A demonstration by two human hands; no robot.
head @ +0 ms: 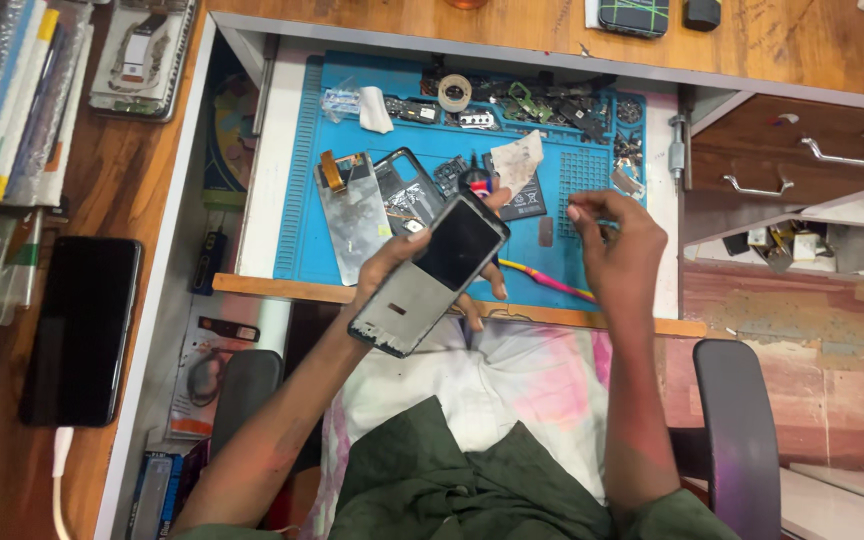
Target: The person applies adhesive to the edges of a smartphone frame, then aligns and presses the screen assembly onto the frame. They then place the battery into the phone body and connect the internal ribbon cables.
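Blue repair mat (307,250) sits on the pull-out tabletop (262,190), and we've got the phone frame (432,272) tilted above its front edge. Our left hand (402,262) grips it from underneath, fingers (497,285) curled round the far edge, thumb on the near side. Our right hand (620,240) hovers just beside it, thumb and forefinger pressed together on something too small to make out. A pink-and-yellow pry tool (547,280) lies on the mat between both hands, and a battery (520,195) sits just behind the frame.
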